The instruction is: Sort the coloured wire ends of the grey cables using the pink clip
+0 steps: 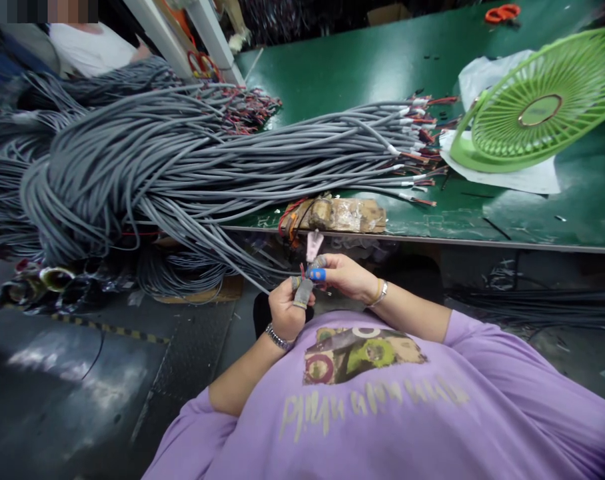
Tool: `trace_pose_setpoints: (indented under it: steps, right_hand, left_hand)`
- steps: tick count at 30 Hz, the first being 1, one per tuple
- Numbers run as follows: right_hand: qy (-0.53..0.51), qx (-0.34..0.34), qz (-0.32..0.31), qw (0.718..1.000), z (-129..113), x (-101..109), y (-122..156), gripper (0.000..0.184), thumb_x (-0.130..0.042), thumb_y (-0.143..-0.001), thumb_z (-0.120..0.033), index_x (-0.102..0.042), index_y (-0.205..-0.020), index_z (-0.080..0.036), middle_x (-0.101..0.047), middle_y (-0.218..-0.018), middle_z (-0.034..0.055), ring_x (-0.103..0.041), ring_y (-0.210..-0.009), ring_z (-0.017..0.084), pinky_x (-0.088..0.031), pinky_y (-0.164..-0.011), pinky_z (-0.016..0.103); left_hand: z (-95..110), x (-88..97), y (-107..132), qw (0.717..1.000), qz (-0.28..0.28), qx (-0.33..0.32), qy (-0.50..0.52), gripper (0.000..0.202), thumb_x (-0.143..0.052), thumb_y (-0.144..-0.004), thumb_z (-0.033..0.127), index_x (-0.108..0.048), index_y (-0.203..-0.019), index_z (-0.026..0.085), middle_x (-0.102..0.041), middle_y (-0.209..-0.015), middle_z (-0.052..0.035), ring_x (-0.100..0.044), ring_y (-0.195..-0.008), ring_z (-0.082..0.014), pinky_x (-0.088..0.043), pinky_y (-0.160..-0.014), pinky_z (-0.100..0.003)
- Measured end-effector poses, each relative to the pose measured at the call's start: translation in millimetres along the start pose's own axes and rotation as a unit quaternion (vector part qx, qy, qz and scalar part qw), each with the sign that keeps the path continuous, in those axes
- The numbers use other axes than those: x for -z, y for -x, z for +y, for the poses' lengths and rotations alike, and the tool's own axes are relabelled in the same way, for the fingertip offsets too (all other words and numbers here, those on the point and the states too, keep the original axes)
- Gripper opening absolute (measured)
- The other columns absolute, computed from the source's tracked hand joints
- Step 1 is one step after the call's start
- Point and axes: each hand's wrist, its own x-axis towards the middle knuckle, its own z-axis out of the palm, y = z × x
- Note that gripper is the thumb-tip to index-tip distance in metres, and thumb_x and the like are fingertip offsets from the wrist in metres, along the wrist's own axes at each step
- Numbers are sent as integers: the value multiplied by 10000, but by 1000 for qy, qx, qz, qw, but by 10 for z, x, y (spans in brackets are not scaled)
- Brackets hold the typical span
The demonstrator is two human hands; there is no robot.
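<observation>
Both hands meet just below the table edge. My left hand (288,308), with grey wraps on its fingers, is closed around the end of a grey cable (252,270) that runs down from the big bundle. Thin reddish wires stick up from the grip. My right hand (350,277) is pinched at the same wire ends, with a blue cover on one finger. What lies between its fingertips is too small to make out. A pale, flat, pinkish piece (313,245) stands just beyond those fingertips. Above the hands sits a wooden block (365,215) wrapped in clear tape.
A thick bundle of grey cables (222,160) lies across the green table (547,223), stripped ends to the right. On the right stands a green fan (542,110) over white paper. Orange-handled scissors (502,13) lie at the back. Another person (90,50) is at upper left.
</observation>
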Motion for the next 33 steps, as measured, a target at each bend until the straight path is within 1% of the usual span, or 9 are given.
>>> trace_pose_setpoints:
  steps: [5, 8, 12, 17, 20, 24, 29, 31, 33]
  right_hand:
    - [56, 13, 10, 998, -47, -14, 20, 330, -854, -577, -368, -649, -674, -128, -610, -606, -15, -486, -528, 69, -389, -511, 200]
    - [73, -1, 11, 997, -75, -14, 40, 310, -834, -595, -356, -638, -669, -128, -595, -600, -22, -470, -515, 62, -361, -495, 191]
    - [65, -2, 32, 997, -62, -51, 47, 307, -822, -595, -356, -617, -655, -136, -579, -577, -27, -469, -507, 66, -368, -504, 197]
    - [39, 13, 61, 997, -12, -80, 42, 331, -829, -591, -363, -592, -652, -139, -588, -593, -20, -490, -528, 76, -383, -533, 212]
    - [29, 6, 49, 998, 5, -42, 40, 343, -839, -595, -370, -600, -677, -139, -604, -629, -11, -512, -554, 85, -398, -545, 217]
    - [-29, -10, 13, 999, 8, 69, -10, 367, -833, -624, -416, -602, -701, -141, -576, -622, -21, -469, -523, 71, -410, -524, 210]
    - [-104, -66, 36, 992, -44, 118, -178, 465, -620, -809, -603, -644, -815, -138, -606, -702, 19, -499, -552, 87, -451, -528, 214]
    - [-104, -57, 36, 992, -73, 81, -242, 488, -572, -841, -619, -649, -808, -138, -600, -686, 21, -510, -564, 91, -453, -533, 209]
    - [-107, -29, 39, 993, -90, 35, -285, 472, -592, -836, -607, -652, -799, -140, -595, -667, 14, -502, -562, 89, -445, -530, 203]
  left_hand:
    - [23, -2, -36, 994, -99, 32, -9, 272, -624, -832, 343, -633, -624, 169, -627, -533, -8, -567, -460, -111, -459, -484, -212]
    - [63, -4, -50, 991, -125, 47, 1, 314, -610, -845, 370, -638, -608, 166, -631, -526, -15, -578, -457, -115, -475, -485, -215]
    - [112, -37, -36, 991, -97, 84, 35, 378, -580, -874, 408, -637, -595, 161, -646, -528, -25, -599, -461, -118, -484, -487, -216]
    - [80, -87, -18, 986, -44, 119, 108, 352, -590, -870, 434, -650, -661, 157, -670, -555, -25, -621, -461, -133, -494, -466, -230]
    - [42, -94, -14, 984, -17, 121, 126, 338, -615, -852, 431, -653, -660, 155, -667, -555, -22, -615, -450, -130, -491, -454, -227]
    - [34, -91, 0, 977, 20, 125, 174, 329, -632, -823, 466, -678, -715, 159, -657, -538, -13, -603, -425, -129, -490, -427, -226]
    - [104, -123, 0, 961, 13, 165, 219, 338, -662, -781, 498, -688, -751, 163, -647, -520, -5, -590, -402, -124, -497, -415, -228]
    - [135, -146, -19, 958, 11, 175, 229, 348, -671, -766, 506, -682, -735, 160, -642, -508, -6, -580, -388, -122, -482, -394, -223]
    - [158, -166, -45, 954, 11, 178, 239, 347, -676, -761, 503, -678, -723, 158, -638, -501, -6, -573, -379, -120, -473, -381, -218]
